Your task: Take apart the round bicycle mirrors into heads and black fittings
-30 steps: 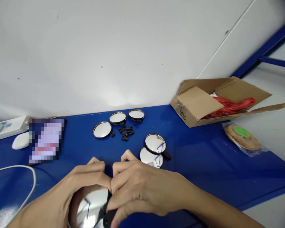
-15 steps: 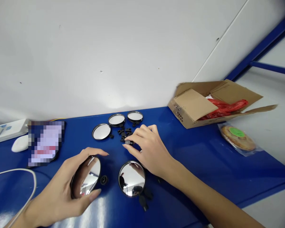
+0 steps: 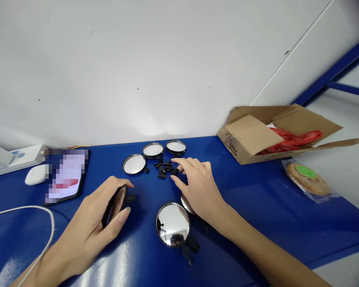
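Note:
My left hand is closed around a round black-rimmed mirror, now tilted nearly edge-on, with its black socket facing right. The fingers of my right hand curl about a small black clamp piece at the right side of a loose pile of black clamp pieces. In front of that hand a round mirror lies face up, a black clamp at its lower right edge. Another mirror is mostly hidden under my right hand. Behind the pile lie three more mirrors.
An open cardboard box with a red plastic bag stands at the back right, beside a bagged round item bearing a green label. To the left are a phone, a white mouse-like object and a white cable.
My right hand has drawn slightly right and its thumb and finger are wider apart around the black piece. My left hand has turned its mirror more edge-on. The view has shifted a little left.

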`<action>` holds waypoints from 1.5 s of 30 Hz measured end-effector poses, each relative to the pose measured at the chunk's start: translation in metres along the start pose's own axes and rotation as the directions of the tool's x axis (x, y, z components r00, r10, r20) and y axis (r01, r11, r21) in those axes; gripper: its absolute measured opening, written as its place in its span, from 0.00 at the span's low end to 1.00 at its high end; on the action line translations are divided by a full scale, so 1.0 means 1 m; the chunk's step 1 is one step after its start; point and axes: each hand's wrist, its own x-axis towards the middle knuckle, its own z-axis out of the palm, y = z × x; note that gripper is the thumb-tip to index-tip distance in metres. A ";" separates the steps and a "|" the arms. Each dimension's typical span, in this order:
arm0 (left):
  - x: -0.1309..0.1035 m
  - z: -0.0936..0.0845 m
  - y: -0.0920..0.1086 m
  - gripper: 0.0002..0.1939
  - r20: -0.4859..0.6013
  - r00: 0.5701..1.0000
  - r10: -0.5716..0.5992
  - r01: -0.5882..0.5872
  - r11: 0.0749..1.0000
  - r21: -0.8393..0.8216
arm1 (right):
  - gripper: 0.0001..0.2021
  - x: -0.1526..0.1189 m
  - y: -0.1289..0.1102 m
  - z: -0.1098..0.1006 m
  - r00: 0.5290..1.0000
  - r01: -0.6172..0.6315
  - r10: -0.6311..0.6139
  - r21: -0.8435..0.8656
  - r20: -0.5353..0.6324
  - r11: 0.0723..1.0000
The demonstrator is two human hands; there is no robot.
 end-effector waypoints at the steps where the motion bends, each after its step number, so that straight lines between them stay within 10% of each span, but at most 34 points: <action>1: 0.000 0.001 0.000 0.20 0.018 1.000 -0.002 0.002 1.000 0.011 | 0.18 0.000 -0.001 0.000 1.000 -0.006 0.006 0.003 0.002 1.000; 7: 0.001 0.009 -0.003 0.31 0.103 0.995 0.006 -0.009 1.000 0.029 | 0.20 -0.002 -0.020 -0.014 0.983 0.176 -0.184 0.223 0.016 0.959; 11: 0.001 0.010 -0.005 0.33 0.105 0.994 0.039 -0.047 0.996 0.076 | 0.12 -0.007 -0.031 -0.012 0.844 0.508 -0.537 0.347 -0.017 0.788; 21: -0.001 0.008 -0.005 0.37 0.162 0.977 0.142 -0.152 0.987 0.053 | 0.08 -0.014 -0.035 -0.004 0.742 0.655 -0.667 0.288 -0.069 0.699; 31: -0.001 0.008 -0.005 0.36 0.058 0.997 0.042 -0.048 0.993 0.104 | 0.06 -0.008 -0.030 -0.006 0.775 0.613 -0.504 0.262 -0.381 0.745; 38: -0.001 0.011 -0.005 0.35 0.036 0.998 -0.055 0.051 0.995 0.091 | 0.07 0.022 0.018 -0.017 0.870 0.216 -0.188 0.009 -0.456 0.976; 45: -0.003 0.012 -0.008 0.31 0.051 0.997 -0.053 0.047 0.992 0.116 | 0.11 0.036 0.046 -0.006 0.903 0.160 -0.168 -0.053 -0.395 0.986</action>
